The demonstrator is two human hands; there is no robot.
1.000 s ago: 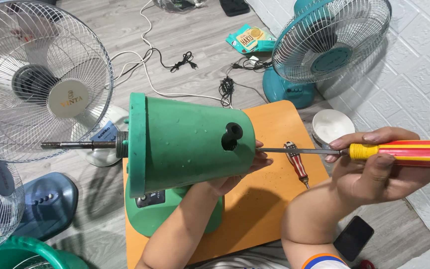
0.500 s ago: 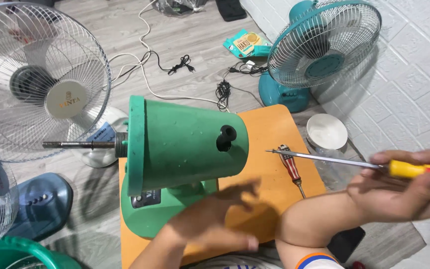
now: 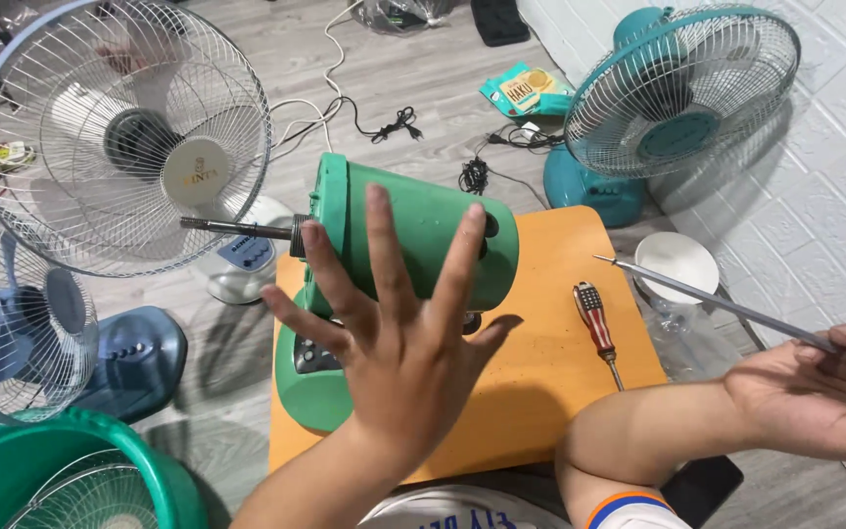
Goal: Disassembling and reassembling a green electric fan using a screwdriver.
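The green fan body [image 3: 413,255] lies on the orange surface [image 3: 540,392]. It has no cage and no blades on it. Only the bare metal rod [image 3: 237,229] sticks out of its front, so it looks taken apart already. I cannot tell if any screws are out. What is left, I think, is more work on the back of the body with the tool.

The left hand [image 3: 399,338] is up in the air in front of the fan body. Its fingers are spread wide and hold nothing. It hides part of the body from view.

The right hand [image 3: 815,402] is off to the right of the fan body, well apart from it. Its fingers are closed around the yellow handle of a long screwdriver [image 3: 717,306]. The thin tip points back toward the body but does not touch it.

A second, small screwdriver [image 3: 596,328] with a red handle lies on the surface, just right of the fan body. A white bowl [image 3: 678,264] sits on the floor past that. Behind the body stands a teal fan [image 3: 682,98], with black cords [image 3: 394,125] on the floor. To the left of the body is a big white fan [image 3: 124,137], very near the rod. Lower left are a blue fan [image 3: 22,313] and a green tub [image 3: 61,475].
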